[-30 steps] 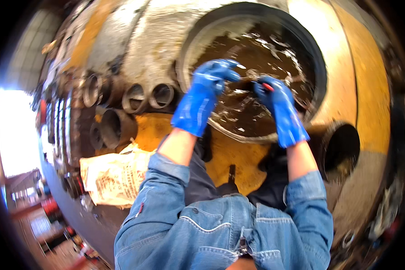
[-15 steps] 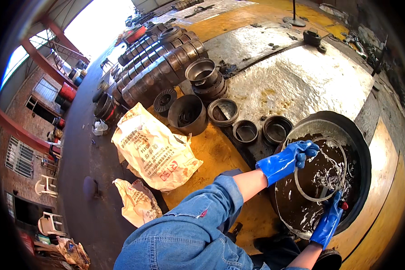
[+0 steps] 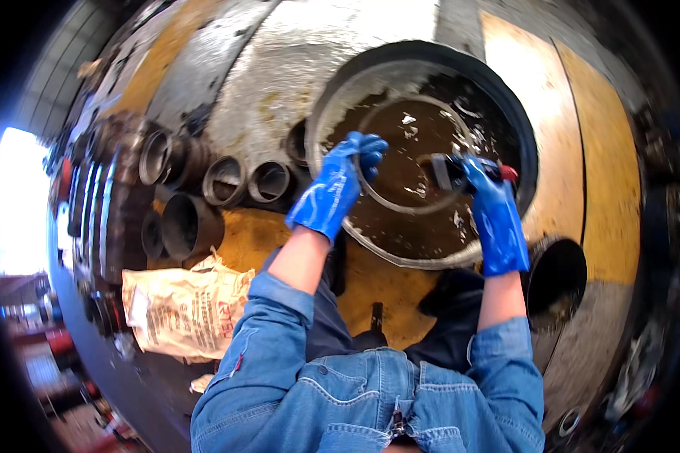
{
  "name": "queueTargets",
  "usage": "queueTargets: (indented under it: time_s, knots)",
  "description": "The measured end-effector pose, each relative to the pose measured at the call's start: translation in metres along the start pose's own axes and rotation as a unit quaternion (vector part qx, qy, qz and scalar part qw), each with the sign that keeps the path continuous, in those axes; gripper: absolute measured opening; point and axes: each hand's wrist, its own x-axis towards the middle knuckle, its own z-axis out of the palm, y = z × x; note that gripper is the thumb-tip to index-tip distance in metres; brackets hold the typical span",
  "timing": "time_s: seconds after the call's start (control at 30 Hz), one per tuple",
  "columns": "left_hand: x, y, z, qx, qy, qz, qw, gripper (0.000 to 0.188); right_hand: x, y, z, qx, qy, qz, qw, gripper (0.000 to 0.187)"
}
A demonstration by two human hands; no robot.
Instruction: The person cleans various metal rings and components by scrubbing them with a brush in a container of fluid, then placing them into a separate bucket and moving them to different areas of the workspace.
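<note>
Both my hands wear blue rubber gloves over a wide round tub (image 3: pixel 531 136) of dark brown liquid. My left hand (image 3: pixel 340 181) is closed on the left side of a large thin ring (image 3: pixel 391 204), holding it above the liquid. Within my right hand (image 3: pixel 491 204) is a brush (image 3: pixel 447 172) with a dark handle and a red end. Its head lies across the right part of the ring; whether it touches the ring is hard to tell. Silvery ripples or foam show on the liquid.
Several round metal housings (image 3: pixel 225 181) stand left of the tub, by a deeper dark pot (image 3: pixel 192 226). A crumpled paper sack (image 3: pixel 181 313) lies at lower left. A dark bucket (image 3: pixel 555 279) is by my right forearm. Metal parts are stacked (image 3: pixel 98 211) far left.
My view has swung right and down, so the tub now sits near the centre. The ring stays in my left hand and the brush in my right, its head now more visible.
</note>
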Motion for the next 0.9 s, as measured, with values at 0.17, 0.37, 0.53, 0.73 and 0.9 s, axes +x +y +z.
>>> queueTargets:
  time_s: [0.17,0.37,0.53,0.73,0.9]
  knots:
    - [0.017,0.001,0.003,-0.097,0.054,-0.056,0.992,0.068,-0.002,0.000,0.007,-0.052,0.033,-0.092,0.994,0.022]
    - [0.013,-0.002,0.000,-0.095,0.078,-0.088,0.988,0.067,-0.014,-0.006,0.021,-0.186,0.052,-0.244,0.950,0.012]
    - [0.009,0.003,0.005,-0.083,0.041,-0.121,0.988,0.064,-0.013,0.003,0.029,-0.393,0.044,-0.414,0.820,0.008]
    - [0.004,-0.006,0.002,0.050,-0.093,-0.095,0.990,0.054,-0.023,0.061,0.051,-0.661,-0.021,-0.432,0.614,0.023]
    - [-0.021,-0.016,0.001,0.088,-0.108,-0.045,0.989,0.045,-0.035,0.051,0.069,-0.681,-0.207,-0.243,0.659,0.022]
